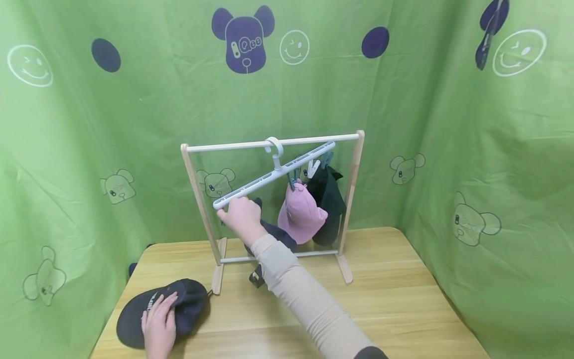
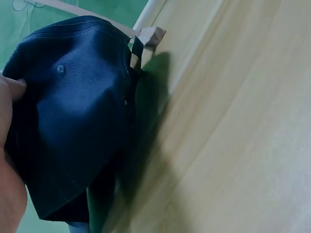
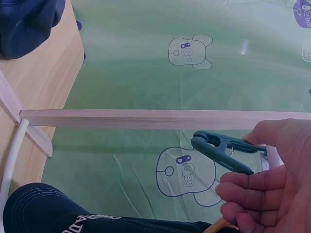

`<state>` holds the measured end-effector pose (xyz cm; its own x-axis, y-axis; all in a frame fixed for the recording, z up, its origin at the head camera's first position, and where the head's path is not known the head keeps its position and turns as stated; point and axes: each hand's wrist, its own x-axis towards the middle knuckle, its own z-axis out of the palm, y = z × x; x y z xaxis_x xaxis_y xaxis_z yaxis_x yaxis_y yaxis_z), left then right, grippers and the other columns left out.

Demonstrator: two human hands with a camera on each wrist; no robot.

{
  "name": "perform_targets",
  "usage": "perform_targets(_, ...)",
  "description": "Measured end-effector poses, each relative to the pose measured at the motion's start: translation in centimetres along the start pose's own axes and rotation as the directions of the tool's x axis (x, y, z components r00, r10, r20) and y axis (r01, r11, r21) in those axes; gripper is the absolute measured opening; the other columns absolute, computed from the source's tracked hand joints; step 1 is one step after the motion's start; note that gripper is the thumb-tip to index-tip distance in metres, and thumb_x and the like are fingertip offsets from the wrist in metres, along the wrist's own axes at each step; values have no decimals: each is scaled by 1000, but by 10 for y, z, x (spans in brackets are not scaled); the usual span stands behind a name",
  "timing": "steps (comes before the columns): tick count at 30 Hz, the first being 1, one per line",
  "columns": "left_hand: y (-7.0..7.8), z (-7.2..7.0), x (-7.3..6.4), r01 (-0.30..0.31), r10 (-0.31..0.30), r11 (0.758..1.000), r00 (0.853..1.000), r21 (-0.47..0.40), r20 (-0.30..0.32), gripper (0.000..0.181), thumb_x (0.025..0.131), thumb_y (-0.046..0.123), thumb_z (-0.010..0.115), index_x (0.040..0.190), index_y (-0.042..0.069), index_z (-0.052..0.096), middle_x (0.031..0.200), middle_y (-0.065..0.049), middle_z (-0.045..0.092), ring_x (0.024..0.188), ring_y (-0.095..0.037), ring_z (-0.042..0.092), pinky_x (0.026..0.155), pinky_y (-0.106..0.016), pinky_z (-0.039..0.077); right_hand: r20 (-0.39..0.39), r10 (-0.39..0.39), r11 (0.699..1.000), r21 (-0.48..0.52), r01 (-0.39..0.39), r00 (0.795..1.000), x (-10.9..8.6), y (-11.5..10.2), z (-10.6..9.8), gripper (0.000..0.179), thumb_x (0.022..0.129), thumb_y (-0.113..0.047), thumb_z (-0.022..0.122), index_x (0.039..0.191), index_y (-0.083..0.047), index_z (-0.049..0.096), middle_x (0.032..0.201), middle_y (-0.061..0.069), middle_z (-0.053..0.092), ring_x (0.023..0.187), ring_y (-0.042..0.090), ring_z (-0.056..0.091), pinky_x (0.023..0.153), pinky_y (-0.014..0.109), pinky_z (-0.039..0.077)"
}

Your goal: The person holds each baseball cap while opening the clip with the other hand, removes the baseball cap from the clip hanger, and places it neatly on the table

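Observation:
At the table's left side lies a navy cap [image 1: 193, 301] with white lettering. My left hand [image 1: 158, 326] holds it, fingers over the crown; the left wrist view has the thumb [image 2: 17, 90] against the fabric. A pale blue hanger [image 1: 269, 178] hangs tilted from a wooden rack [image 1: 352, 194], its left end lower. My right hand [image 1: 244, 217] is at that low end. Between thumb and fingers it pinches a teal clothespin [image 3: 240, 144]. Behind the right forearm hangs a dark cap [image 1: 282, 235], partly hidden, its brim [image 3: 34, 206] showing in the right wrist view.
A pink cap [image 1: 298, 212] and a dark green cap [image 1: 329, 199] hang at the hanger's right half from clips. A white clip [image 1: 313, 168] is beside them. The rack stands on a wooden table [image 1: 394, 289], with green patterned curtains [image 1: 484, 149] around it.

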<state>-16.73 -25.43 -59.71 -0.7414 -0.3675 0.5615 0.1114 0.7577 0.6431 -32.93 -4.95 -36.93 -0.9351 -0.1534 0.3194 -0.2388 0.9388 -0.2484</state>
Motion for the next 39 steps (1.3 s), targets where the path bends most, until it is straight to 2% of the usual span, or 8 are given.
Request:
perform_targets(5,-6,0,-2,22,-22,1000,999,-1,26,31,84,-7,59,106,11,72,117,-13,70,126,9,40,111,-71,17,13,7,1000,-4,-7,1000,0,0,0,49,88,-56,57,56,-20,51,63,-1,59,52,14,53,40,27,36)
perform_targets(12,-8,0,-2,57,-59,998,995,23,82,28,85,-7,59,103,9,73,119,-13,70,124,-28,50,112,-71,14,7,8,1000,-6,-8,1000,0,0,-1,48,88,-56,57,57,-20,51,62,-1,58,51,14,52,40,27,36)
perform_targets(15,-8,-1,-2,68,-71,997,991,34,114,27,85,-6,58,102,9,73,119,-14,70,122,-34,50,113,-71,12,5,8,1000,-3,-8,1000,0,0,-1,48,88,-56,57,57,-20,52,62,-1,59,52,14,52,40,27,36)
perform_targets(20,-13,-3,-4,85,-94,994,982,66,163,26,87,-4,56,101,9,73,119,-14,70,124,-33,50,114,-70,8,4,9,1000,1,-9,1000,0,0,-1,48,88,-56,57,57,-20,52,63,0,59,53,14,53,41,27,36)
perform_targets(24,-18,-3,-6,104,-115,992,975,64,193,27,85,-4,56,100,10,74,119,-15,69,124,-23,47,114,-70,7,10,9,1000,3,-9,1000,0,0,-1,48,88,-56,57,57,-20,51,63,0,59,54,14,53,41,27,36)
perform_targets(28,-21,-3,-6,98,-112,993,964,72,240,28,83,-4,56,98,9,75,118,-16,70,121,-26,49,112,-71,11,13,8,1000,1,-8,1000,-1,-1,-2,49,88,-56,57,55,-20,49,63,-1,59,53,14,53,41,27,36)
perform_targets(32,-24,-3,-5,107,-126,991,942,77,311,27,82,-6,56,96,7,75,118,-18,69,122,-41,52,109,-73,12,14,8,1000,-1,-8,1000,-1,-1,-3,50,88,-56,57,55,-20,48,63,-1,59,53,14,52,40,27,36)
perform_targets(39,-33,-1,-1,191,-211,978,873,90,439,29,84,-7,52,100,3,74,125,-21,65,129,-48,46,108,-77,9,5,4,1000,-8,-4,1000,-1,-1,-2,49,88,-57,57,57,-19,53,64,0,60,52,14,52,40,26,36)
